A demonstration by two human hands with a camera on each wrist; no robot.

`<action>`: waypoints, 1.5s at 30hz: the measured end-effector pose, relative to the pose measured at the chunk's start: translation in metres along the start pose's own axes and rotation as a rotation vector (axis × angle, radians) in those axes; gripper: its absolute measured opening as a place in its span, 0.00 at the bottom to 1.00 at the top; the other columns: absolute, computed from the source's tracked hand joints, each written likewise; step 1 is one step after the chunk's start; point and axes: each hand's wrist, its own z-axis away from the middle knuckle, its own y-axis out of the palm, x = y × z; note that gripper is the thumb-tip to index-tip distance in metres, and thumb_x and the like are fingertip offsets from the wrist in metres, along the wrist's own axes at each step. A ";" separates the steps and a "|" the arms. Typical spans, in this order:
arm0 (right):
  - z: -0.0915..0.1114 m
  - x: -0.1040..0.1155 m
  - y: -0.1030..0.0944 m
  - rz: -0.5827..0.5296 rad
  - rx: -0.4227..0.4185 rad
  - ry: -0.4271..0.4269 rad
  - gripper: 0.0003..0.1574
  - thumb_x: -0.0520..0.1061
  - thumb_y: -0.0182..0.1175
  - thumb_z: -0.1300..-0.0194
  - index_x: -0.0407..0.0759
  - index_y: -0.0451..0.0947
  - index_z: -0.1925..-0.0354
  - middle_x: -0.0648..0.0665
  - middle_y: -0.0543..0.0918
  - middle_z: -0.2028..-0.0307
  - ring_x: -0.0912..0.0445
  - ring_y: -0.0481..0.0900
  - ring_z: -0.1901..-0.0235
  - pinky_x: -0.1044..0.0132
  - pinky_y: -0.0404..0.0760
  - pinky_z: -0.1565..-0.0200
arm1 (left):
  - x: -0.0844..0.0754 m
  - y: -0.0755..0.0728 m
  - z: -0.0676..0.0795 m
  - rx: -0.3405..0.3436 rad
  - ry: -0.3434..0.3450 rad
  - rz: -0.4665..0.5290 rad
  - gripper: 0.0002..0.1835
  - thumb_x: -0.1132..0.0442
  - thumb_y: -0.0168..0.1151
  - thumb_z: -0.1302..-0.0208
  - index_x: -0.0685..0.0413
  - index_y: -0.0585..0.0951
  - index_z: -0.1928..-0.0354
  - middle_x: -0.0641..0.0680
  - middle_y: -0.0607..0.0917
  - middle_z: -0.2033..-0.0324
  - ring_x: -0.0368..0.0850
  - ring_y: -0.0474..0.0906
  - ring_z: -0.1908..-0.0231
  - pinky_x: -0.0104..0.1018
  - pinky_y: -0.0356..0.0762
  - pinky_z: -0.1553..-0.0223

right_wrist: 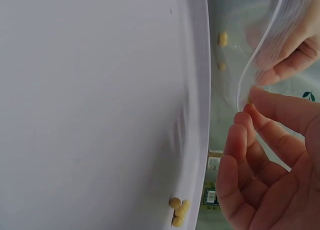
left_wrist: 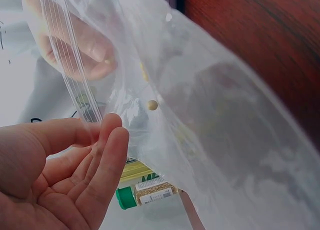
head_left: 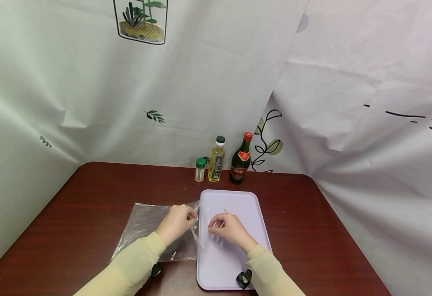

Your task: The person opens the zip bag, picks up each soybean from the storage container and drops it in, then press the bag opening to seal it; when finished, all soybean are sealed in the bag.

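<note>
A clear zip-top plastic bag (head_left: 145, 222) lies partly on the table, its mouth raised at the tray's left edge. My left hand (head_left: 176, 222) pinches the bag's zip edge, seen close in the left wrist view. Inside the bag is a round, pale yellow bean (left_wrist: 152, 105); more beans (right_wrist: 222, 39) show through the plastic in the right wrist view. My right hand (head_left: 230, 228) is over the lilac tray (head_left: 234, 197), thumb and fingertip pinching a small bean (left_wrist: 107, 61) near the bag's mouth. Several beans (right_wrist: 178, 212) lie on the tray near its rim.
Behind the tray stand a green-capped spice jar (head_left: 199, 170), an oil bottle (head_left: 216, 162) and a dark red-capped bottle (head_left: 240, 162). The dark red wooden table (head_left: 312, 238) backs against a patterned white cloth (head_left: 201, 82).
</note>
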 end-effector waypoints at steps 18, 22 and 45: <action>-0.001 0.003 0.003 -0.001 0.009 -0.033 0.02 0.38 0.67 0.48 0.41 0.82 0.72 0.53 0.76 0.82 0.66 0.69 0.82 0.73 0.68 0.78 | -0.001 0.000 0.001 0.001 0.001 0.016 0.05 0.74 0.63 0.52 0.59 0.85 0.75 0.48 0.82 0.81 0.36 0.71 0.79 0.31 0.73 0.74; 0.000 0.002 -0.001 -0.001 -0.005 -0.024 0.02 0.38 0.66 0.48 0.40 0.82 0.72 0.51 0.76 0.81 0.64 0.70 0.82 0.72 0.69 0.78 | 0.000 0.000 0.001 0.000 0.006 0.012 0.05 0.74 0.64 0.52 0.59 0.85 0.75 0.48 0.82 0.81 0.36 0.71 0.79 0.31 0.73 0.74; 0.010 -0.031 -0.021 0.014 -0.033 0.105 0.03 0.38 0.67 0.48 0.42 0.80 0.73 0.54 0.73 0.84 0.65 0.71 0.85 0.71 0.71 0.80 | 0.001 -0.002 0.000 0.027 -0.003 0.012 0.07 0.75 0.61 0.51 0.58 0.85 0.74 0.46 0.81 0.81 0.36 0.68 0.79 0.32 0.72 0.73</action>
